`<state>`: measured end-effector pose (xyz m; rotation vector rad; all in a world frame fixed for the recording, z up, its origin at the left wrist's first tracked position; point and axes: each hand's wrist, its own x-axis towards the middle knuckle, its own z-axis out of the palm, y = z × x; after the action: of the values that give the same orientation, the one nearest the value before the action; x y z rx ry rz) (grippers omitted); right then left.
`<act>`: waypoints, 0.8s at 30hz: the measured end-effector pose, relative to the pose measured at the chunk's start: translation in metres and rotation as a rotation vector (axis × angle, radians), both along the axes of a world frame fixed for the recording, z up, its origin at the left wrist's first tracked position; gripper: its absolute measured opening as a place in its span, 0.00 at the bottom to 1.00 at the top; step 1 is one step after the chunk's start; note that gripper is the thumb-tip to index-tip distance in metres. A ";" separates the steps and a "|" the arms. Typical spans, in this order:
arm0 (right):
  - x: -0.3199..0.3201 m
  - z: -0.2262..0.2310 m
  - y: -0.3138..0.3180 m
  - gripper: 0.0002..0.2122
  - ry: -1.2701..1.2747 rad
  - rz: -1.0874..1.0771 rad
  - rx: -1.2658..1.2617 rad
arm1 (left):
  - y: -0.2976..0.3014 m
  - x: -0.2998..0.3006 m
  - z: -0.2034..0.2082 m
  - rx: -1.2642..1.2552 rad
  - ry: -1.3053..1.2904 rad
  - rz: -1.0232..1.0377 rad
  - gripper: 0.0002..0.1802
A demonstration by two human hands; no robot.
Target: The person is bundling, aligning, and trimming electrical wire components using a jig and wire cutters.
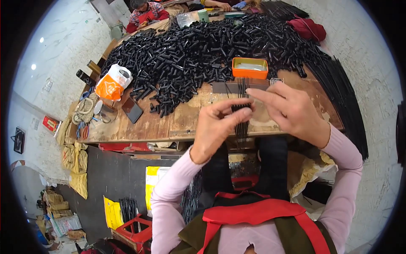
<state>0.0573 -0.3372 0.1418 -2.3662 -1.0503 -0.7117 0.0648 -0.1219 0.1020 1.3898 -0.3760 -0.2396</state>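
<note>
- I see a worn wooden bench [177,122] — scuffed, bare along its near edge.
- A big heap of short black tubes [198,46] covers its far half.
- An orange tray [250,67] sits by the heap.
- A dark phone [132,110] and an orange-and-white bag [112,82] lie at my left.
- Long black rods [342,93] run down the right edge.

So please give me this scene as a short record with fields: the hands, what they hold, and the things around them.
left hand: pinches a bundle of thin black rods near its upper end
right hand: fingers spread, touching the same bundle from the right
rods: upright, lower ends below the table edge
table: worn wood
behind hands: orange tin, big heap of short black tubes
left side: orange-white bag, dark phone
</note>
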 end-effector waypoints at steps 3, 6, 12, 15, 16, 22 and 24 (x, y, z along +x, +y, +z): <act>-0.019 -0.002 0.001 0.25 -0.075 -0.080 -0.111 | -0.002 -0.001 0.002 -0.057 0.028 0.021 0.13; -0.026 -0.002 -0.001 0.27 -0.058 -0.122 -0.155 | -0.003 -0.001 0.000 -0.105 0.045 0.028 0.12; -0.030 -0.009 -0.002 0.29 -0.050 -0.111 -0.170 | -0.002 -0.003 0.002 -0.111 0.032 0.032 0.12; -0.029 -0.012 -0.003 0.29 -0.075 -0.107 -0.193 | -0.002 -0.005 0.004 -0.103 0.030 0.033 0.12; -0.029 -0.013 -0.003 0.30 -0.084 -0.101 -0.199 | -0.002 -0.005 0.004 -0.098 0.035 0.035 0.12; -0.024 -0.015 -0.001 0.28 -0.173 -0.073 -0.199 | 0.000 -0.005 0.003 -0.109 0.039 0.036 0.11; -0.024 -0.009 0.000 0.26 -0.244 -0.060 -0.237 | 0.000 -0.006 0.002 -0.125 0.046 0.036 0.10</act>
<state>0.0334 -0.3370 0.1324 -2.5682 -1.2280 -0.9654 0.0593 -0.1215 0.1040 1.2648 -0.3220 -0.2150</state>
